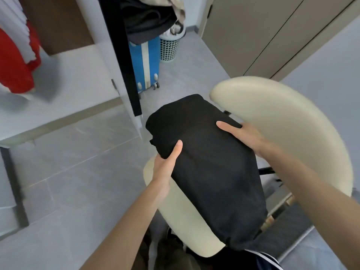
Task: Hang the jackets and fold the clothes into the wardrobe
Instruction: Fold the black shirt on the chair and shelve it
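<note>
Before you lies a black garment (210,172) of matt, soft-looking cloth. The chair (272,114) under it has a smooth cream covering with a dull sheen, perhaps leather or vinyl. The floor (78,162) is smooth grey tile, faintly glossy. The blue suitcase (150,61) looks like hard plastic, and the basket (169,49) is perforated plastic.

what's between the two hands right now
Head view: the folded black garment, over the cream chair seat; left hand and right hand grip its opposite edges, thumbs on top.
</note>
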### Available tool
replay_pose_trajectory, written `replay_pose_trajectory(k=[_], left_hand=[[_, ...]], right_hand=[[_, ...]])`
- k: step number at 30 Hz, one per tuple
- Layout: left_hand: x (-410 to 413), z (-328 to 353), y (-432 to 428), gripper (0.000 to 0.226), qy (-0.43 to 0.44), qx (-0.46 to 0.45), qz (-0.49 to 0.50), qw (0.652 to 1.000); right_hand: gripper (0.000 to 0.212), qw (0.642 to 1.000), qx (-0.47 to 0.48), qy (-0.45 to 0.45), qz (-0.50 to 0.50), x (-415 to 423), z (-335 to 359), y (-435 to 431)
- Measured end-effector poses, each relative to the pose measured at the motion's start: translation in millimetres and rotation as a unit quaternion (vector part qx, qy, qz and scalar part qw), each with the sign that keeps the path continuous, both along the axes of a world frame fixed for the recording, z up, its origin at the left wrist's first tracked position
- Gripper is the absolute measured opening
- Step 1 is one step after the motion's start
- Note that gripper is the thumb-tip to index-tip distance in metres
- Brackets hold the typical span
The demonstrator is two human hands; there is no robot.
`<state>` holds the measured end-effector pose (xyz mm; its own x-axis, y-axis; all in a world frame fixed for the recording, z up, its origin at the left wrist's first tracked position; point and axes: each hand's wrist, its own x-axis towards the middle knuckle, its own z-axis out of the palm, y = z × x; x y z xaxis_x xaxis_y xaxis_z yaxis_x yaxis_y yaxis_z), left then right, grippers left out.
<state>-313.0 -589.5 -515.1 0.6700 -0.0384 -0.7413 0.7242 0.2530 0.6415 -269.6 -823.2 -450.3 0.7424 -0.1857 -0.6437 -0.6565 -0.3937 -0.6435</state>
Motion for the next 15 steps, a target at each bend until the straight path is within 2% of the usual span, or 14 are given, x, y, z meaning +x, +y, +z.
replay_pose_trajectory(k=[4,8,12,15], left_hand=[[27.4,83.3,-2.3,0.082,-0.068,0.005,0.002,0.998],[42.4,153.4,-0.9,0.082,-0.182,0.043,-0.008,0.982],[41.0,193.4,-1.1,0.097,-0.242,0.066,-0.039,0.967],[25.8,192.3,-7.3,0.090,-0.251,0.111,-0.081,0.958]], right_hand=[[0.057,0.997,0.071,-0.040,0.012,7.0,86.8,-11.5],[0.060,0.988,0.095,-0.118,0.010,2.3,151.3,-14.0],[0.059,0.981,0.108,-0.158,-0.014,-16.5,176.7,-17.5],[0.061,0.982,0.131,-0.131,-0.033,-43.8,164.1,-25.9]])
